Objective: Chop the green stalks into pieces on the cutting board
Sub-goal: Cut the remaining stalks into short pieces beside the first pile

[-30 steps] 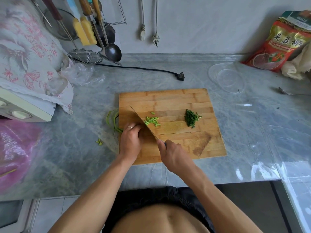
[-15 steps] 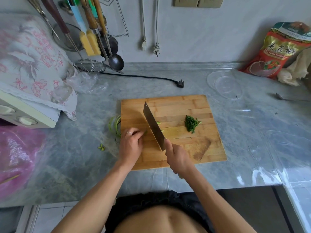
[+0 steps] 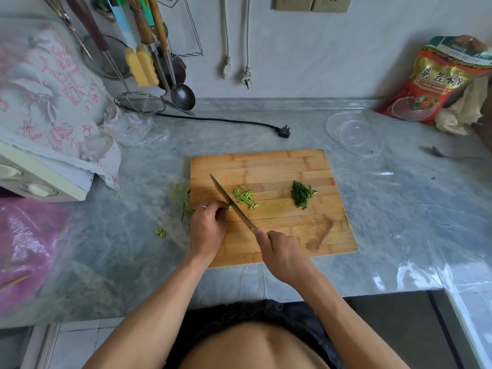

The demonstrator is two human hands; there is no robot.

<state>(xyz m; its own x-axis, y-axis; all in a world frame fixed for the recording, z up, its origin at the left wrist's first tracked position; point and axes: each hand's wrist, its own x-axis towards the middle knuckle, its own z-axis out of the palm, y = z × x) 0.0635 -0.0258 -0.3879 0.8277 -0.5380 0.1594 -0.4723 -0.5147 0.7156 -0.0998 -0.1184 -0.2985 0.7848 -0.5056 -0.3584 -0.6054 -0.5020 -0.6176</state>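
Note:
A wooden cutting board lies on the grey marble counter. My left hand curls over the green stalks, which bend off the board's left edge. My right hand grips the handle of a cleaver, whose blade lies edge-down on the board right beside my left fingers. Short light-green cut pieces lie just right of the blade. A heap of dark green chopped bits sits further right on the board.
A few cut pieces lie on the counter left of the board. A black plug and cord lie behind it. A clear plastic lid and a red bag are at the back right; a spoon lies beyond.
Half a second ago the cleaver was raised with its flat side showing; now it is down on the board next to my left fingers, and the cut pieces show again to its right.

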